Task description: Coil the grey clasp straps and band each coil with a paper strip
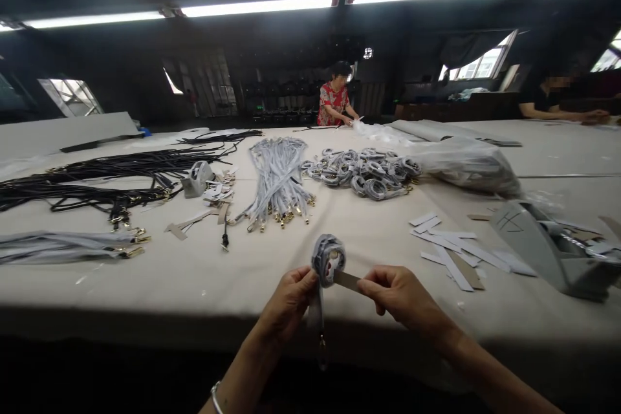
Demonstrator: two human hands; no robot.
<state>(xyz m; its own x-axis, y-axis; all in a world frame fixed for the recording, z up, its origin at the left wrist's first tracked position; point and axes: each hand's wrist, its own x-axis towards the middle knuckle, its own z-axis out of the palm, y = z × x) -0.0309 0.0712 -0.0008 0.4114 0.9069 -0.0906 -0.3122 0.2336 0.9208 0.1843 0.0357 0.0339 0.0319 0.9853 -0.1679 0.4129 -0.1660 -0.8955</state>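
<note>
My left hand pinches the lower left side of a coiled strap wrapped in clear plastic. One end of the strap hangs below the coil, with a gold-coloured clasp at its tip. Between thumb and fingers, my right hand grips a narrow cardboard strip. The strip's other end reaches the coil's centre; whether it passes through cannot be made out. Both hands are above the near edge of the table.
Plastic-wrapped straps lie straight at mid-table, beside a heap of coiled straps. Black straps spread leftward. Loose strips and a grey tape dispenser are on the right. Across the table stands a person; another sits far right.
</note>
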